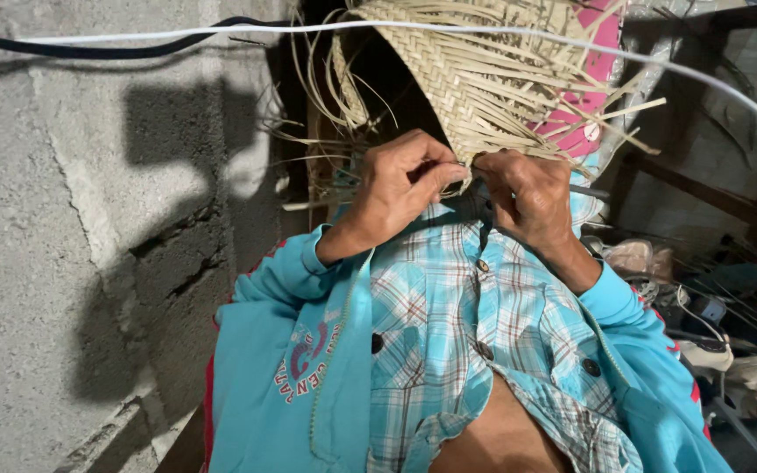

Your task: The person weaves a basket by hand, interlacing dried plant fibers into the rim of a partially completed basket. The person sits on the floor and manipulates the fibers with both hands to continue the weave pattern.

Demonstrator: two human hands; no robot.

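Mat (475,70), a half-woven piece of pale straw, hangs in front of the person's chest, its lower edge meeting both hands. Nothing carries it; only the 2 hands hold it up. The left hand (400,188) is closed, thumb and fingers pinching strips at the mat's bottom edge. The right hand (527,197) is curled shut on strips just beside it, at the same edge. Loose strips (606,118) stick out from the right side of the weave, and more (308,131) trail off the left side toward a grey block wall (72,219). A white cord (177,35) crosses above.

Judged from this, a slack pinch could let the last crossings slide apart. Hard pulling could split a dry strip. The free ends might tangle with each other. A pink cloth (602,52) shows behind the mat.
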